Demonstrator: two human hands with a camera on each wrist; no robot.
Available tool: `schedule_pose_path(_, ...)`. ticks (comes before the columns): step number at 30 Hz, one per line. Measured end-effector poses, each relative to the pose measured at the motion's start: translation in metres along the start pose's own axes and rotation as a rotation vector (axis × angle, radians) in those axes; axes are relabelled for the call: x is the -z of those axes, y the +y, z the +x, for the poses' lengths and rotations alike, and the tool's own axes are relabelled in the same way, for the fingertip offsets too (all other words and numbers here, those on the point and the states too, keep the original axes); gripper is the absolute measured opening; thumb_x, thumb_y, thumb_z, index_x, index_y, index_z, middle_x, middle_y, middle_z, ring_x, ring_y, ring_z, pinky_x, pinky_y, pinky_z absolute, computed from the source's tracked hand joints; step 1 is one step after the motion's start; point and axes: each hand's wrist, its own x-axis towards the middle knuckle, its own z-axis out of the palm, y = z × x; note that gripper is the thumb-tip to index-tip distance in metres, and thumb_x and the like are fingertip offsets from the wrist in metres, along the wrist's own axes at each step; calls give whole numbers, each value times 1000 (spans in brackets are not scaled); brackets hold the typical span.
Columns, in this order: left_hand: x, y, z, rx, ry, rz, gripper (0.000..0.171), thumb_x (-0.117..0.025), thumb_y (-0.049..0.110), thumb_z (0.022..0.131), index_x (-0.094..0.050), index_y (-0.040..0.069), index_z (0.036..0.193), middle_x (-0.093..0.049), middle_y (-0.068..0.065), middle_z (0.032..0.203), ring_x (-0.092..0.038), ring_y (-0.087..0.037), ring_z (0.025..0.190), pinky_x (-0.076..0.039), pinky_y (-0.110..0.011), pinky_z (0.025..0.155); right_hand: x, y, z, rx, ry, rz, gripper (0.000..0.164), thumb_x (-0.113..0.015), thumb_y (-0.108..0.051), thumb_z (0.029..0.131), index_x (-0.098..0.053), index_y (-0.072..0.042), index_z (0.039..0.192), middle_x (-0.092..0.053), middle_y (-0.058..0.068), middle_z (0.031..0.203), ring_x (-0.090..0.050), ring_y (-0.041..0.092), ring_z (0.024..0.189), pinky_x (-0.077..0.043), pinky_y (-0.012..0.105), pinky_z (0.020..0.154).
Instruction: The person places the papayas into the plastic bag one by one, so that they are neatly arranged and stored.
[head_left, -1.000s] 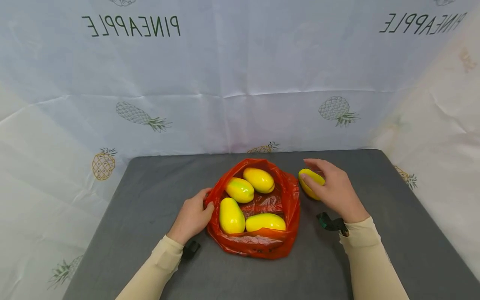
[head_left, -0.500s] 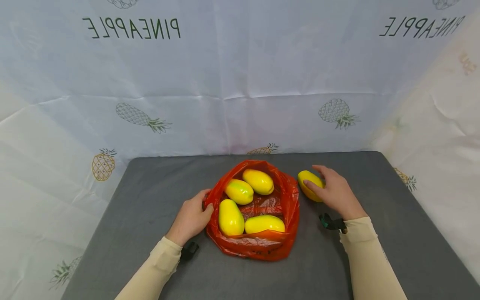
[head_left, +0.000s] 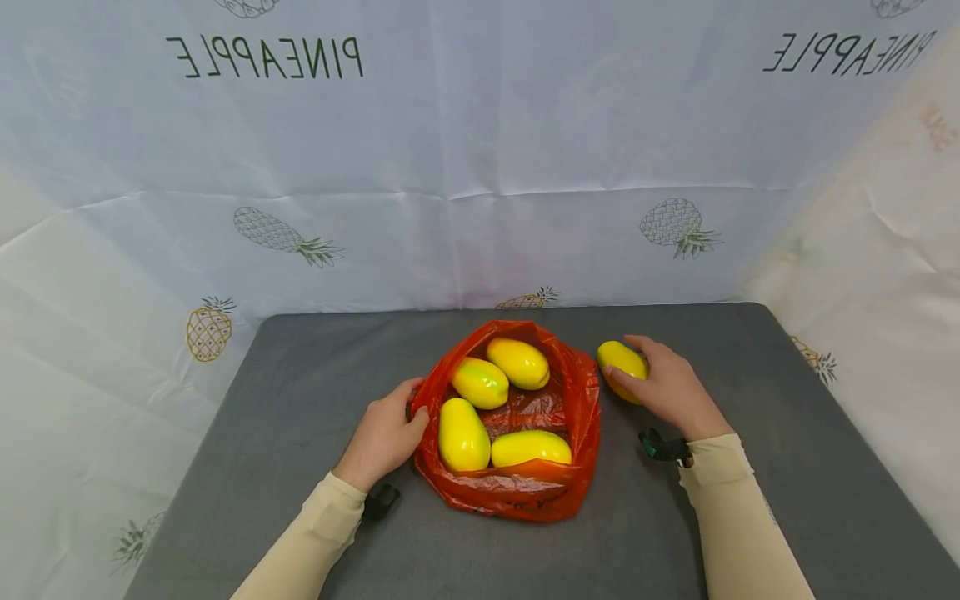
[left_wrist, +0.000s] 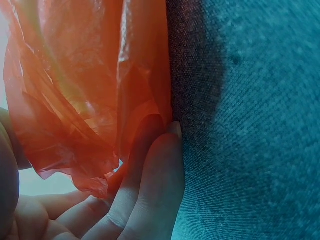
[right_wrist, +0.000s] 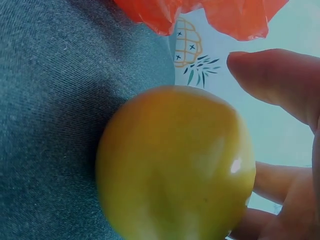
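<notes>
A red plastic bag stands with its mouth spread on the grey table. Inside lie several yellow mangoes, one of them a long mango near the front. My left hand grips the bag's left rim, thumb on one side and fingers on the other. Just right of the bag, one more mango rests on the table. My right hand is around its right side. In the right wrist view the thumb stands apart from this mango, and the other fingers are partly hidden behind it.
The grey table reaches back to a pale cloth backdrop printed with pineapples and mirrored lettering. Black wrist cameras sit under both wrists.
My right hand has lowered slightly and come closer around the mango outside the bag. The left hand and the bag have stayed in place.
</notes>
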Motion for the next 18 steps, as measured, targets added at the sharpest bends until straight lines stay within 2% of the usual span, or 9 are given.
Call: schedule_pose_path(18,-3,-1,-1,-13,9,-10,53,-63,17,104,-54,6,155,-77,-13,117,-55,-15,54,-46,-29,50,-2,2,0,3,-5,-16,85,-68,-56,101,-44,1,160,-56,31,151,-59,46,122,-53,66,103)
